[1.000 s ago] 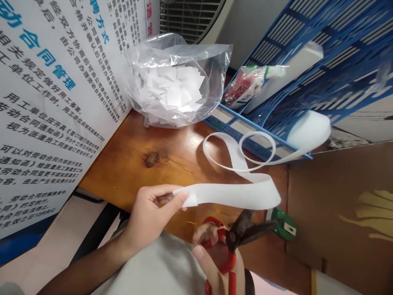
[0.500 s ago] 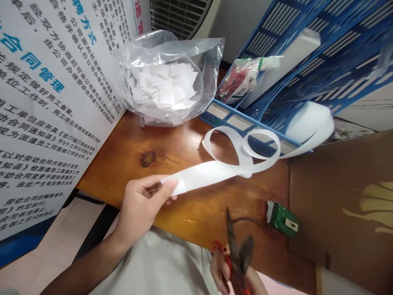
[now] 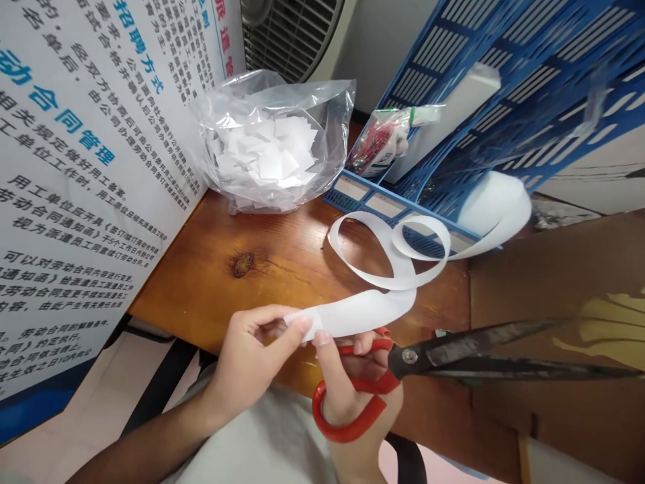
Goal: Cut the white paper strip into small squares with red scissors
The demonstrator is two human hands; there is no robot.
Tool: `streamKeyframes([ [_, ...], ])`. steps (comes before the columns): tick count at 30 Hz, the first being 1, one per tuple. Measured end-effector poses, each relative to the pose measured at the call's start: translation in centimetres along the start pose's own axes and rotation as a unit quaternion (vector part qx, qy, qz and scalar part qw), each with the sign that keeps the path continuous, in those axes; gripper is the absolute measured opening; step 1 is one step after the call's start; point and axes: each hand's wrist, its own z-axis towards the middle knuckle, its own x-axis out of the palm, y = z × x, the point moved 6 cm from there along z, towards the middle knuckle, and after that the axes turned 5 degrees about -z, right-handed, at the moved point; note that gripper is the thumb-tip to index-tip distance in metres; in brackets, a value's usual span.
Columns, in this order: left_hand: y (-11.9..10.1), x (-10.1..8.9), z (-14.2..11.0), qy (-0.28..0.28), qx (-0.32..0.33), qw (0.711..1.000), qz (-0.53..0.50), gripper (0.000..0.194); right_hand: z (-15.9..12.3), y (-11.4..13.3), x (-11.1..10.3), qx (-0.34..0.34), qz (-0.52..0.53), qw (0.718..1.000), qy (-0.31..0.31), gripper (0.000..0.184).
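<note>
Between its thumb and fingers, my left hand (image 3: 262, 356) pinches the end of a long white strip (image 3: 363, 312). My right hand (image 3: 347, 396) has red-handled scissors (image 3: 353, 427) hooked over its thumb and fingers, with the dark blades (image 3: 484, 353) pointing right, slightly parted and away from the strip. My right thumb tip touches the strip's edge close to my left thumb. A small white piece lies over the strip's end beneath the thumbs. From there the strip loops across the table and runs to its roll (image 3: 496, 202) in the blue file rack.
A clear plastic bag (image 3: 332, 128) full of cut white pieces (image 3: 275, 151) stands at the back left. The blue rack (image 3: 363, 205) also holds a bag of red items (image 3: 375, 144). A printed board (image 3: 101, 202) borders the left, cardboard (image 3: 544, 282) the right. A fan (image 3: 297, 33) stands behind.
My right hand has come up and left to the strip's end, and the scissors have swung round to point right. They now hide most of the green tape measure.
</note>
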Motion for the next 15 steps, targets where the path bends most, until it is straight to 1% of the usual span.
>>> streamKeyframes([
  [4,0.5,0.4,0.5,0.014,-0.009,1.0,-0.022,0.018,-0.2,-0.9,-0.4,0.05,0.024,0.998,-0.036,0.037],
  [6,0.8,0.6,0.7,0.013,-0.008,1.0,-0.013,0.023,-0.2,-1.1,-0.3,0.055,0.024,0.997,-0.043,0.038],
  [9,1.1,0.7,1.0,0.005,-0.005,1.0,-0.01,0.027,0.1,-0.9,0.1,0.039,0.005,0.998,-0.045,0.039],
  [12,1.2,0.6,1.2,-0.003,0.007,1.0,-0.009,0.027,0.3,-0.8,0.3,0.015,-0.022,0.999,-0.024,0.036],
  [14,1.0,0.2,1.4,-0.015,0.015,1.0,0.003,0.026,0.1,-1.0,-0.6,0.01,-0.022,1.0,-0.002,0.036],
  [15,0.8,-0.1,1.4,-0.025,0.016,1.0,0.01,0.025,-0.2,-1.3,-1.6,0.019,-0.022,1.0,0.009,0.036],
])
